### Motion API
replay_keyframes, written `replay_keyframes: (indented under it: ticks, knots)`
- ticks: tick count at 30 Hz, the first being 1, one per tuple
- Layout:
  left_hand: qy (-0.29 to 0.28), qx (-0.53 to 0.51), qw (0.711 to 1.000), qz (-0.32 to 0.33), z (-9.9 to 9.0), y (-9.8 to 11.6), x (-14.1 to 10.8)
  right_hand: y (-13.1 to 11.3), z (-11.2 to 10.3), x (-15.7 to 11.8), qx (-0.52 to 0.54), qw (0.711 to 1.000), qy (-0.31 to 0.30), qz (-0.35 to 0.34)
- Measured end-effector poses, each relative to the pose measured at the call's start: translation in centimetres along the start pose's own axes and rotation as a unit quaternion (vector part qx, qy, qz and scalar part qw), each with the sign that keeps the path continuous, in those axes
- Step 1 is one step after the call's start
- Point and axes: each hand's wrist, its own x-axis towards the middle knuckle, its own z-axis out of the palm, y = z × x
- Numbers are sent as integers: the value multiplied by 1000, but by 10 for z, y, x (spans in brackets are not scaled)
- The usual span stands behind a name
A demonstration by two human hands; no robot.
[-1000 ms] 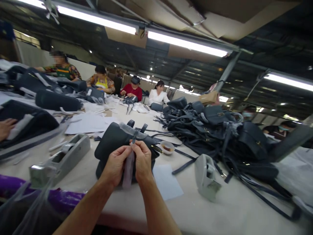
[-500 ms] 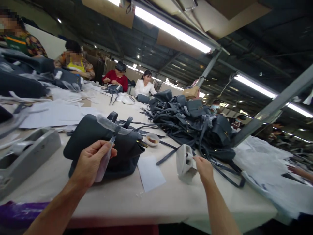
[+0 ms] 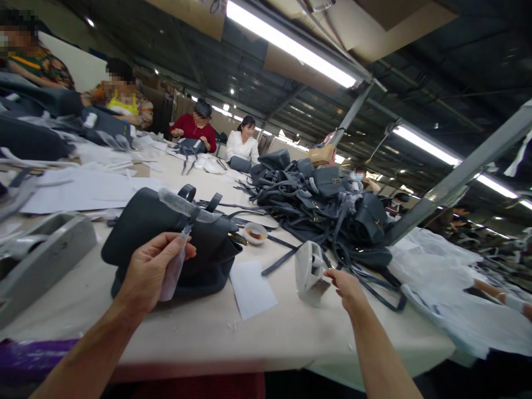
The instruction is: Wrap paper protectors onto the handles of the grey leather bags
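Note:
A dark backpack-style bag (image 3: pixel 141 221) stands at the left front of the table. My left hand (image 3: pixel 152 266) is closed in a pinch on a strap wrapped in translucent wrapping film (image 3: pixel 175 269), in front of the bag. More film covers the bag's top handle. At the right, my right hand (image 3: pixel 344 285) has its fingertips pinched together at the cutting end of a small grey tape dispenser (image 3: pixel 305 274). Its fingers seem to be on the tape end, though the clear tape barely shows. A white paper sheet (image 3: pixel 253 291) lies between the bag and the dispenser.
A bowl with brown contents (image 3: pixel 255 234) sits behind the paper. Dark bags are piled (image 3: pixel 316 205) at the back right, straps trailing. A larger tape dispenser (image 3: pixel 50 260) stands at the left. White plastic sheeting (image 3: pixel 432 277) lies right. Several co-workers sit across the table.
The whole view has shifted slightly, so things sit a little further left and up. Both hands keep their grips, and the right fingertips remain at the small dispenser.

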Motion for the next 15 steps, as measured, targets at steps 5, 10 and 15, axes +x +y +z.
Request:
replay_keyframes:
  ticks: [5,10,15]
  knots:
    - [1,5,1000,30,1,-2,1,33,-6,-43,-13,999,-30,17]
    - [8,-5,998,56,2,-10,-6,19,6,-93,12,996,-91,3]
    - [14,21,994,106,1,-25,-3,-87,47,-178,69,851,-504,-128]
